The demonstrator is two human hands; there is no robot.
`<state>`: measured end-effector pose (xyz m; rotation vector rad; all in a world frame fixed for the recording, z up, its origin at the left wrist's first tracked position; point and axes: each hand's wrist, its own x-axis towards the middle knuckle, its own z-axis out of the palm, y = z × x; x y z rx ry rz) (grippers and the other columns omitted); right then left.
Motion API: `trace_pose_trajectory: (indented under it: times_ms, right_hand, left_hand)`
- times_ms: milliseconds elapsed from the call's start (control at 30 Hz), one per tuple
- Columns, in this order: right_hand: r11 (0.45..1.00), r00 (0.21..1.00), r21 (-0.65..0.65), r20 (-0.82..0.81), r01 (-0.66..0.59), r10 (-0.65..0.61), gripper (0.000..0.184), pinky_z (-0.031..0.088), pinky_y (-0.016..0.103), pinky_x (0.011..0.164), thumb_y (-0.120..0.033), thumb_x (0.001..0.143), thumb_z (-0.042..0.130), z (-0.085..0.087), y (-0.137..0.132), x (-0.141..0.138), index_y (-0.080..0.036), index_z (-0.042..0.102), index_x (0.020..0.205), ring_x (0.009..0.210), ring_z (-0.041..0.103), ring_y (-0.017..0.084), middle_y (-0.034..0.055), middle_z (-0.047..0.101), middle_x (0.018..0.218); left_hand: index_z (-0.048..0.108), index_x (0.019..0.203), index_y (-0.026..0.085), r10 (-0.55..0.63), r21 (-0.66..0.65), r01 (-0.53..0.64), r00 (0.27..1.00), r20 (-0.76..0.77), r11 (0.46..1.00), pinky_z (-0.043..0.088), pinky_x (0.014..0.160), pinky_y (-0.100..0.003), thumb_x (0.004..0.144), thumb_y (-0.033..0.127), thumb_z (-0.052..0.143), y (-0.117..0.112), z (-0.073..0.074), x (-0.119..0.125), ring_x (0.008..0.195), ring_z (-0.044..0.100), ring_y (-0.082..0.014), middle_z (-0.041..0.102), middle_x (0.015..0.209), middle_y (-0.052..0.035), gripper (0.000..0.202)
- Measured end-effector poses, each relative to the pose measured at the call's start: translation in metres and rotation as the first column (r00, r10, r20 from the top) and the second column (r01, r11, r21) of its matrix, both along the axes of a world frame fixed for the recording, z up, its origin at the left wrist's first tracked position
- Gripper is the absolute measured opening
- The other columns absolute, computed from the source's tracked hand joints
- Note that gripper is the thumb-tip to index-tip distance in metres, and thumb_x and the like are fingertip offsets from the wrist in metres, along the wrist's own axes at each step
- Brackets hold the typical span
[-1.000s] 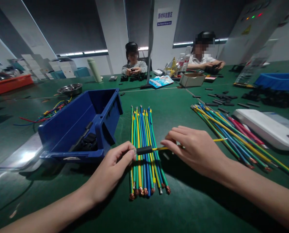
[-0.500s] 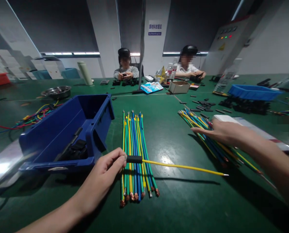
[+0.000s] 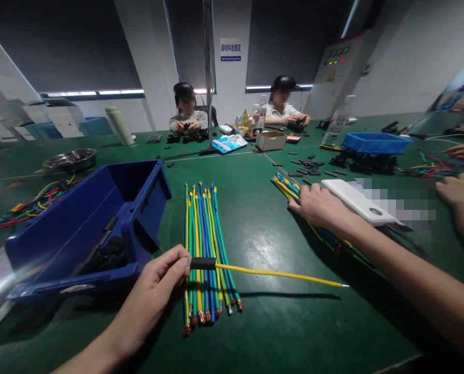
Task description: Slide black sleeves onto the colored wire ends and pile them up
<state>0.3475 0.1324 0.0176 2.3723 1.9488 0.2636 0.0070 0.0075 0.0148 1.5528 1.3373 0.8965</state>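
Observation:
My left hand (image 3: 167,275) pinches the left end of a yellow wire (image 3: 274,272), where a short black sleeve (image 3: 203,263) covers it. The wire points right, its bare silvery tip in the air. Below and behind it, a row of green, yellow and blue wires (image 3: 201,228) lies side by side, copper ends towards me. My right hand (image 3: 319,203) lies over a second bundle of similar wires (image 3: 281,183) at the right, fingers bent down onto it and thumb along its left side. The fingertips are partly hidden.
A dark blue bin (image 3: 138,208) with black parts stands left, near a metal bowl (image 3: 71,159). Black tube pieces (image 3: 305,167), a white device (image 3: 352,200) and a light blue tray (image 3: 376,143) are right. Another person's hand (image 3: 455,189) is at the right edge; two people sit opposite.
The view has turned right, so the scene sits further left. My right hand's fingers have bent down onto the bundle. Another person's hand has come into view. My left hand keeps its pinch.

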Motion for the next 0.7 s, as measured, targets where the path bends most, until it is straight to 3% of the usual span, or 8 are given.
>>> trace_pose_trajectory:
  times_ms: [267, 433, 567, 700]
  right_hand:
    - [0.984, 0.981, 0.022, -0.073, -0.177, 0.178, 0.039, 0.054, 0.044, 0.085, -0.038, 0.093, 0.057, 0.008, -0.012, -0.036, -0.017, 0.055, 0.126, 0.102, 0.062, 0.022, 0.0099, 0.06, 0.122]
    - [0.931, 0.917, -0.023, -0.179, -0.366, 0.356, 0.04, 0.055, 0.04, 0.08, -0.041, 0.094, 0.057, 0.018, -0.02, -0.094, -0.017, 0.055, 0.126, 0.096, 0.063, 0.02, 0.0094, 0.061, 0.119]
    - [0.898, 0.873, -0.03, -0.254, -0.438, 0.417, 0.039, 0.055, 0.039, 0.079, -0.041, 0.093, 0.057, 0.02, -0.022, -0.139, -0.017, 0.056, 0.123, 0.094, 0.063, 0.019, 0.0089, 0.062, 0.117]
    - [0.874, 0.83, 0.037, -0.295, -0.485, 0.473, 0.039, 0.055, 0.039, 0.078, -0.044, 0.094, 0.055, 0.019, -0.016, -0.141, -0.016, 0.058, 0.121, 0.091, 0.064, 0.018, 0.0082, 0.063, 0.112]
  left_hand:
    - [0.046, 0.069, 0.02, -0.03, -0.05, 0.034, 0.996, 0.083, 0.998, 0.028, 0.055, -0.024, 0.094, 0.046, 0.047, -0.002, -0.003, 0.0, 0.059, 0.031, -0.0134, 0.036, 0.064, 0.0041, 0.036]
    - [0.046, 0.068, 0.019, -0.038, -0.062, 0.045, 0.993, 0.116, 0.997, 0.028, 0.056, -0.024, 0.094, 0.046, 0.047, -0.001, -0.004, 0.001, 0.06, 0.03, -0.0134, 0.035, 0.065, 0.0041, 0.037]
    - [0.046, 0.068, 0.019, -0.039, -0.077, 0.051, 0.989, 0.14, 0.996, 0.026, 0.054, -0.024, 0.093, 0.047, 0.047, 0.0, -0.005, 0.0, 0.059, 0.029, -0.013, 0.034, 0.064, 0.0044, 0.037]
    - [0.046, 0.07, 0.02, -0.057, -0.113, 0.079, 0.981, 0.186, 0.991, 0.023, 0.053, -0.024, 0.094, 0.046, 0.047, 0.001, -0.008, 0.0, 0.057, 0.027, -0.0125, 0.034, 0.063, 0.0052, 0.036]
